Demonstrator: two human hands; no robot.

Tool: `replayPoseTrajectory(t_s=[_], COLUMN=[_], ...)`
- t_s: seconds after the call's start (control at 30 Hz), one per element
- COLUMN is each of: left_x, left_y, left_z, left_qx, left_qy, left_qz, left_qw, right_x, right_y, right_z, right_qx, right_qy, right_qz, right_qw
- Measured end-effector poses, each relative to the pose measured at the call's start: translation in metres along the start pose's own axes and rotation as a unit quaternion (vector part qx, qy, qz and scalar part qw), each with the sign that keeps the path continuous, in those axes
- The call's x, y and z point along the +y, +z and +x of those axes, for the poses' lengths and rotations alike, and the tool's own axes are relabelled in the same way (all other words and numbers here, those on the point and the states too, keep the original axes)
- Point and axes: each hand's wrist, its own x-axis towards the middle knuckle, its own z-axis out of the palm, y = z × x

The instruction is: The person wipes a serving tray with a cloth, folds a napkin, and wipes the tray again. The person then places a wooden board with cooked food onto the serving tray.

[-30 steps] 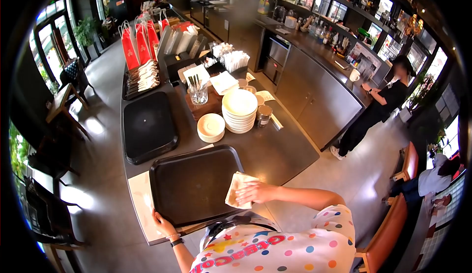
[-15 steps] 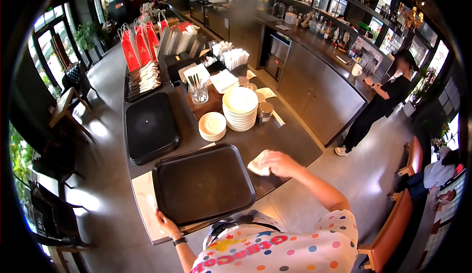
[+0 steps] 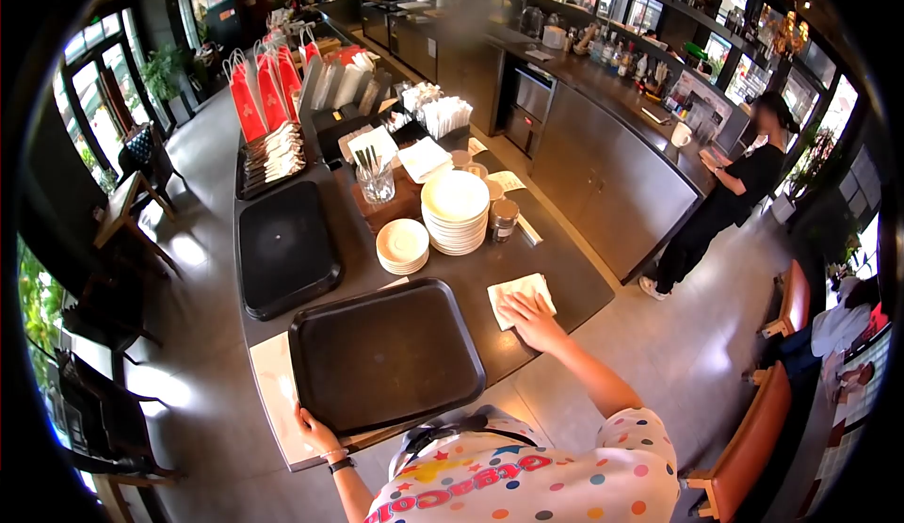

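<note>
A black serving tray (image 3: 386,358) lies near the counter's front edge, over a light brown sheet (image 3: 275,386). My left hand (image 3: 317,434) holds its near left corner, with the thumb on the rim and some fingers hidden. Right of the tray, a whitish folded cloth (image 3: 509,289) is spread flat on the countertop. Pressed down on this cloth is my right hand (image 3: 533,323), its fingers bent over the near part. Beyond the tray stand a small stack of saucers (image 3: 402,242) and a taller stack of white plates (image 3: 456,197).
Stacked black trays (image 3: 287,248) lie at the left. Behind are a glass with utensils (image 3: 376,184), napkins (image 3: 426,160), a lidded jar (image 3: 504,220) and red paper bags (image 3: 247,99). A person in black (image 3: 725,189) stands at the back counter. An orange chair (image 3: 749,434) is at right.
My right hand has lowered the cloth from above the counter's right side onto its surface, where it now lies spread out. My left hand stays on the tray.
</note>
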Motion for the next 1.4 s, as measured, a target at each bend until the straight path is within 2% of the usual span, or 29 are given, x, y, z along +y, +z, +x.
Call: replayPoseTrajectory(t_s=[0.03, 0.07, 0.17, 0.23, 0.3, 0.37, 0.43, 0.5, 0.6, 0.77, 0.9, 0.97, 1.07, 1.17, 1.4], left_x=[0.001, 0.002, -0.002, -0.004, -0.002, -0.006, -0.001, 0.011, 0.001, 0.000, 0.021, 0.014, 0.006, 0.012, 0.005], left_y=[0.000, -0.001, -0.001, 0.000, -0.001, -0.002, -0.001, -0.001, -0.002, -0.015, -0.043, -0.058, -0.076, -0.084, -0.067], left_z=[0.001, 0.000, 0.001, 0.001, 0.001, 0.001, 0.002, -0.002, -0.002, -0.011, -0.015, -0.011, -0.006, -0.003, 0.015], left_qx=[0.000, 0.000, -0.002, -0.003, -0.004, -0.014, -0.017, -0.015, 0.001, 0.040, 0.063, 0.087, 0.124, 0.151, 0.118], left_qy=[-0.002, -0.005, -0.013, -0.011, -0.005, -0.009, -0.010, -0.009, -0.011, 0.008, -0.018, 0.002, 0.006, 0.038, 0.088], left_qz=[0.007, 0.013, 0.018, 0.014, 0.010, 0.001, -0.003, -0.002, 0.036, 0.067, 0.114, 0.154, 0.141, 0.167, 0.219], left_qw=[1.000, 1.000, 1.000, 1.000, 1.000, 1.000, 1.000, 1.000, 0.999, 0.997, 0.991, 0.984, 0.982, 0.974, 0.965], right_x=[-0.009, -0.010, -0.030, -0.052, -0.072, -0.095, -0.106, -0.117, -0.126, -0.126, -0.142, -0.154, -0.168, -0.178, -0.167], right_y=[0.000, -0.003, -0.025, -0.022, -0.006, 0.018, 0.041, 0.053, 0.045, 0.051, 0.053, 0.053, 0.061, 0.065, 0.075], right_z=[-0.002, -0.002, 0.011, 0.016, 0.023, 0.026, 0.025, 0.026, 0.033, 0.041, 0.050, 0.056, 0.068, 0.079, 0.088], right_qx=[0.032, 0.016, 0.065, 0.095, 0.112, 0.115, 0.070, 0.127, 0.068, 0.133, 0.184, 0.156, 0.147, 0.135, 0.132], right_qy=[0.015, 0.003, 0.049, 0.087, 0.098, 0.164, 0.203, 0.177, 0.286, 0.305, 0.269, 0.268, 0.238, 0.226, 0.232], right_qz=[0.006, -0.012, 0.132, 0.255, 0.284, 0.435, 0.409, 0.307, 0.311, 0.334, 0.373, 0.404, 0.423, 0.397, 0.331], right_qw=[0.999, 1.000, 0.988, 0.958, 0.947, 0.878, 0.887, 0.927, 0.904, 0.882, 0.869, 0.861, 0.862, 0.880, 0.905])
